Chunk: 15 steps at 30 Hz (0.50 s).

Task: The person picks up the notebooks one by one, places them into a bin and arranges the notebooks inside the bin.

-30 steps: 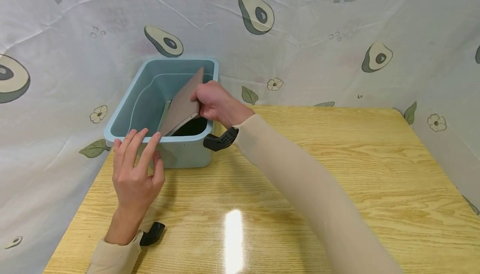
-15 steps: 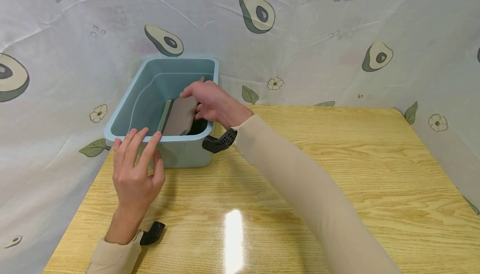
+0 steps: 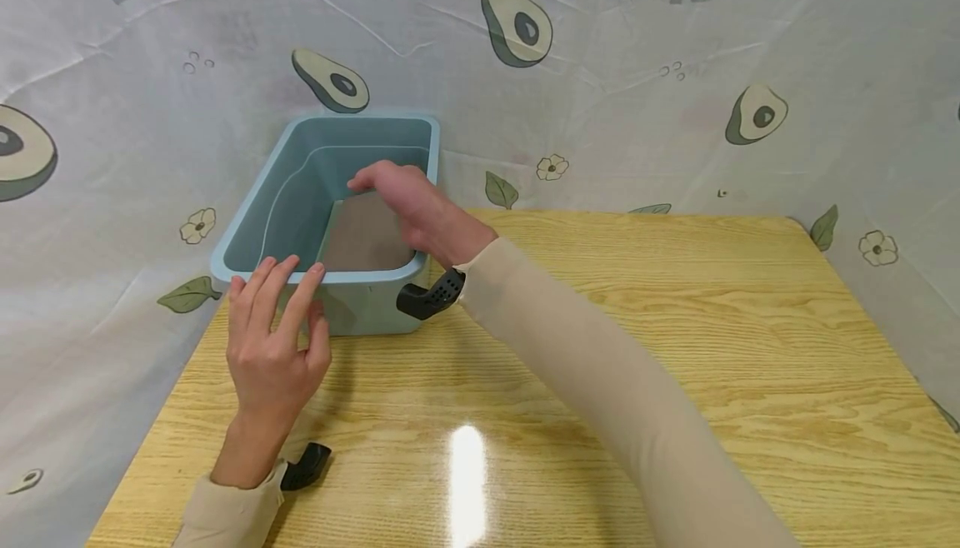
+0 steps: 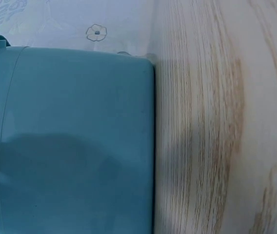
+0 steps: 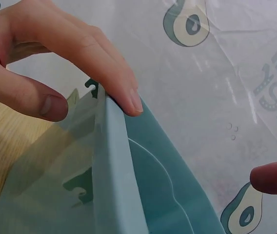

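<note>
A blue-grey plastic bin (image 3: pixel 243 215) stands on the wooden table, near the patterned cloth. Inside it lies a thin, flat grey-brown slab (image 3: pixel 365 236) that looks like a laptop. My right hand (image 3: pixel 420 202) is over the bin's right side, above the slab, its thumb side stretched left and its other fingers largely hidden. My left hand (image 3: pixel 273 348) rests its fingertips on the near rim. In the right wrist view, the left hand's thumb (image 5: pixel 54 107) stays apart from the bin's outer wall. The left wrist view shows mostly the bin's outside wall (image 4: pixel 75 112).
A pale cloth (image 3: pixel 615 57) with avocado and flower prints hangs behind and beside the table (image 3: pixel 675 298). Black devices sit on both wrists, the right one (image 3: pixel 431 294) beside the bin's near right corner. A pale strip of the bin's interior shows left of the slab.
The slab was tilted up in my right hand's grip; it has come down flat in the bin and the fingers have let go. My left hand has stayed on the rim.
</note>
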Each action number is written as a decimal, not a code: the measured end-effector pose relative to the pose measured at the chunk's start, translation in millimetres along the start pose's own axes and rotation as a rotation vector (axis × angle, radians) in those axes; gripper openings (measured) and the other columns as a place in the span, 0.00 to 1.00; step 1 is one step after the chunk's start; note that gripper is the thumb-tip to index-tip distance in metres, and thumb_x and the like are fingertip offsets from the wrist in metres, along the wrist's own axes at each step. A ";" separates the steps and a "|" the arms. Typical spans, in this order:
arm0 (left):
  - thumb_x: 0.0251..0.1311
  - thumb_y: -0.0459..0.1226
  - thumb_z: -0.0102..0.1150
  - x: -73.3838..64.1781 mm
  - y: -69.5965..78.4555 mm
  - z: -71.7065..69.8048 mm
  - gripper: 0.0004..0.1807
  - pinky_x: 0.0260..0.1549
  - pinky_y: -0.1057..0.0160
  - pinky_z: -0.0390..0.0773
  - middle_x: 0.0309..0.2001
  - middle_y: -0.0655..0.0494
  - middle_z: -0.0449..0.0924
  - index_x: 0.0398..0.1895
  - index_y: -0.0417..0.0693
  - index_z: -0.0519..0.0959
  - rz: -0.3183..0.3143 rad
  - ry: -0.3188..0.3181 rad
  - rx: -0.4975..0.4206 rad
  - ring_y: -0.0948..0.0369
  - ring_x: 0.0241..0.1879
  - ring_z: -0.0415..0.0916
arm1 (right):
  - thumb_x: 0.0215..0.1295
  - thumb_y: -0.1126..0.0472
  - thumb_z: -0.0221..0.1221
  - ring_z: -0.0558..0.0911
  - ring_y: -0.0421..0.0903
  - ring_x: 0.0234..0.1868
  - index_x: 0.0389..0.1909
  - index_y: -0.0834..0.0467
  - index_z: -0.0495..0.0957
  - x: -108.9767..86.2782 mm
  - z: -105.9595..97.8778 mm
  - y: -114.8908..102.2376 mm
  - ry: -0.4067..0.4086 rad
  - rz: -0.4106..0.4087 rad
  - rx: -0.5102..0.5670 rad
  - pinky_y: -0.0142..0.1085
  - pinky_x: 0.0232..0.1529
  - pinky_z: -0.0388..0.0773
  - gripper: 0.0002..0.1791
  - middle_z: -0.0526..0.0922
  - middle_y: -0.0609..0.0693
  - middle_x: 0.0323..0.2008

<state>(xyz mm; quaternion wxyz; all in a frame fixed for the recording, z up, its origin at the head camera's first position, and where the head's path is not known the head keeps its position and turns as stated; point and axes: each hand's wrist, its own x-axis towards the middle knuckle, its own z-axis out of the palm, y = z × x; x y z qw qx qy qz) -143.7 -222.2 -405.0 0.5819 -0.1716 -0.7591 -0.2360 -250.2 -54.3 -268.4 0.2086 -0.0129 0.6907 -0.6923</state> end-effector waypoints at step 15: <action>0.64 0.29 0.59 -0.4 -0.2 -1.4 0.18 0.77 0.40 0.66 0.56 0.37 0.87 0.55 0.44 0.88 0.001 0.002 0.004 0.41 0.63 0.80 | 0.77 0.50 0.57 0.54 0.46 0.87 0.81 0.49 0.66 -2.3 2.6 5.6 -0.004 -0.119 -0.391 0.46 0.81 0.63 0.34 0.54 0.44 0.87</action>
